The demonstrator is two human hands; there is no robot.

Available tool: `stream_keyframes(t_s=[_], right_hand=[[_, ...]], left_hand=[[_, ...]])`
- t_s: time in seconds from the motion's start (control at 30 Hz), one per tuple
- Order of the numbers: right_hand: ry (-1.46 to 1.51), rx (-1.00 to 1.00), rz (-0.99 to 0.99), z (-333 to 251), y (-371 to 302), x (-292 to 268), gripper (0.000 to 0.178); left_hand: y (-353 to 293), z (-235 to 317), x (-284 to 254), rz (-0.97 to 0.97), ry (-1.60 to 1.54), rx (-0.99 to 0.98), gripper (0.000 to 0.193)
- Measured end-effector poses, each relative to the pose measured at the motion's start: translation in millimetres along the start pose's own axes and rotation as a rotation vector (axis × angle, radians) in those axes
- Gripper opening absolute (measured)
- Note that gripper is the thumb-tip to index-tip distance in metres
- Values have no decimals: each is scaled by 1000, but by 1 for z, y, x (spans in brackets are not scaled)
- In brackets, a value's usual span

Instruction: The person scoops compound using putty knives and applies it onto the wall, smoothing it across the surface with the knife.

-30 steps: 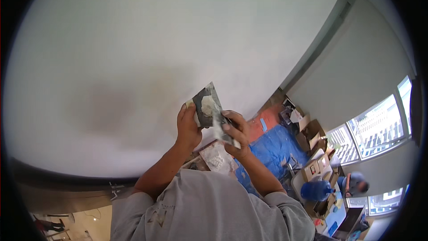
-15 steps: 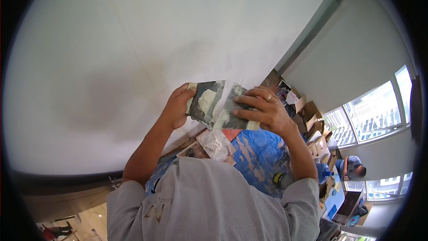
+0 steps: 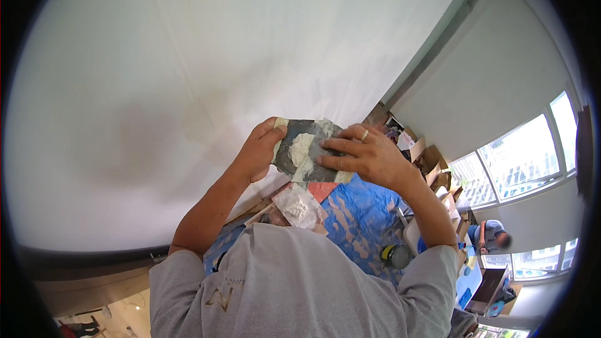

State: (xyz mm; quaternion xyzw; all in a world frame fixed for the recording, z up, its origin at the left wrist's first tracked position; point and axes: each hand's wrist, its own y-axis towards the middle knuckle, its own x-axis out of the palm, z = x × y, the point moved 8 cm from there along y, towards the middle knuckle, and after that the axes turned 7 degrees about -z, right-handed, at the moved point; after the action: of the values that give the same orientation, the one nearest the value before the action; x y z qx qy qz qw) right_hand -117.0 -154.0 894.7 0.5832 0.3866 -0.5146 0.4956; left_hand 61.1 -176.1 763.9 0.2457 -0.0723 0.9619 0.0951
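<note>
My left hand [image 3: 255, 155] grips a flat, dark putty spreader [image 3: 283, 161] by its pale edge strip, thumb on top. A lump of creamy white putty [image 3: 302, 150] lies on the dark face. From the other side, my right hand [image 3: 379, 159] holds a second dark spreader [image 3: 330, 171], its fingers spread across the blade; a pale strip shows along its lower edge. The two blades overlap or meet beside the putty; exactly where one ends is hard to make out. Both are held up in front of the white wall [image 3: 188, 87].
Below the spreaders, an open bag of white powder [image 3: 302, 206] sits near the wall's foot. A blue sheet [image 3: 358, 213] covers the floor, with a jar [image 3: 397, 255] on it. Cardboard boxes [image 3: 432, 158] line the right side. Farther right is another person [image 3: 491, 236] near the windows.
The two spreaders were apart, the right one blurred and tilted; now they come together. My right hand has moved slightly left against the left blade, and the putty has a longer smear.
</note>
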Motion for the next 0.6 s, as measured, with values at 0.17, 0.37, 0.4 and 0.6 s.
stream_keyframes(t_s=[0.17, 0.37, 0.4, 0.6], right_hand=[[152, 82, 23, 19, -31, 16, 50], [1540, 542, 769, 94, -72, 135, 25], [1886, 554, 937, 94, -65, 143, 28], [1618, 489, 956, 124, -20, -4, 27]], left_hand=[[3, 2, -15, 142, -22, 106, 20], [-1, 19, -25, 304, -81, 229, 27], [-5, 15, -24, 296, -149, 234, 25], [-56, -6, -47, 392, 1370, 388, 24]])
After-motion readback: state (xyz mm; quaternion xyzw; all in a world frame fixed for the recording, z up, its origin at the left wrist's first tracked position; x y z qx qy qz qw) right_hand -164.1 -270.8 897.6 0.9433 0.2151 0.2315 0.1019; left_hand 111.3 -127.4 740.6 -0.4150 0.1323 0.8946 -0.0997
